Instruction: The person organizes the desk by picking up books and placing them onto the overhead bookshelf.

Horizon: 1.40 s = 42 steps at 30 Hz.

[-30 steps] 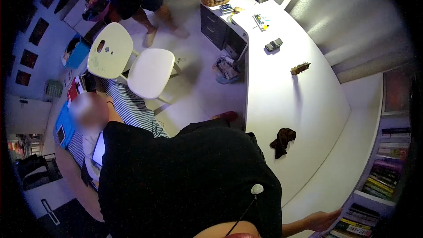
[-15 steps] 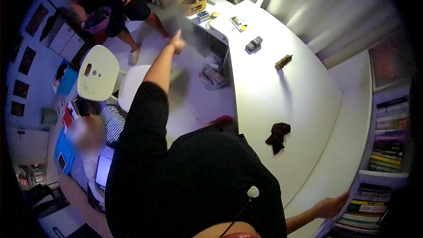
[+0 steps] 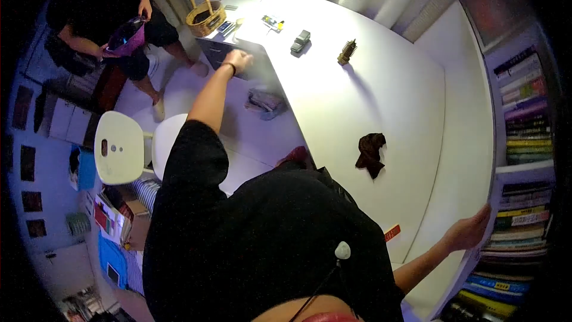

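My left hand (image 3: 239,59) is stretched out beside the white table's (image 3: 411,89) far-left edge, fingers curled in, with no object visible in it. Nearest to it are the wicker basket (image 3: 205,24) and some small boxes (image 3: 226,28) at the table's end. At lower right, my right hand (image 3: 469,232) has its fingers extended, with the tips at the upright edge of the bookshelf. On the table lie a grey toy car (image 3: 301,42), a hairbrush (image 3: 346,52) with its bristles showing, and a crumpled dark brown cloth (image 3: 370,154).
Another person (image 3: 95,0) at upper left holds a purple bag (image 3: 127,39). A white chair (image 3: 120,148) stands on the left. Books fill the shelf (image 3: 524,170) on the right. A bundle in plastic (image 3: 265,102) lies on the floor, and a red label (image 3: 392,233) on the table.
My view has turned, bringing more of the table's near end into sight. My left hand's pointing finger has curled in. The other person's hands have come to the purple bag.
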Tool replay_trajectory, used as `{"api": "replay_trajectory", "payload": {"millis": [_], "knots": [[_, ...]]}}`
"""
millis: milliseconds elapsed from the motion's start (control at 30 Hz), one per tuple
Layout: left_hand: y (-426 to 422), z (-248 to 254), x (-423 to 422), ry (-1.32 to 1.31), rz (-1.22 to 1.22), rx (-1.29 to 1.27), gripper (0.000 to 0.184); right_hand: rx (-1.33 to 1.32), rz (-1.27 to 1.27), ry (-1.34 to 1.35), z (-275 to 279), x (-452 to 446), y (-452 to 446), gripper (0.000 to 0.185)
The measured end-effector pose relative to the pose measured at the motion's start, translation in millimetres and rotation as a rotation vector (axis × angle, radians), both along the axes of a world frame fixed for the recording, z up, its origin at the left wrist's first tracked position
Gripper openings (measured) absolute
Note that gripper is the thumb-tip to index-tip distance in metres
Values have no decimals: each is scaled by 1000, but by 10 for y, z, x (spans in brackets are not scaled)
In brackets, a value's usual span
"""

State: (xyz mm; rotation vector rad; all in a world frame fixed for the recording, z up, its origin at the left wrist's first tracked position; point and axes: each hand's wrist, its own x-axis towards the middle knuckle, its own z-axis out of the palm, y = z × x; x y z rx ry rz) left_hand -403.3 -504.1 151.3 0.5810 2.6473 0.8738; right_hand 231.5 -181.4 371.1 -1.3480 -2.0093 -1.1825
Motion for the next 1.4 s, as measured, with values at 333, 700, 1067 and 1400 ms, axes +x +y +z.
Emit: {"api": "replay_trajectory", "payload": {"millis": [333,700,1067,1400], "knots": [[421,-595,1436,-279,-394,-322,34,-34,48,44,28,-49,-36,41],[1206,-687,1594,-301,-696,-386,35,-128,-77,114,64,-171,-57,37],[1430,-1247,1202,-282,-910,-347,17,-66,-101,171,-37,-120,68,24],[2336,100,1547,-268,-1040,172,17,24,-22,268,20,-197,98,25]]}}
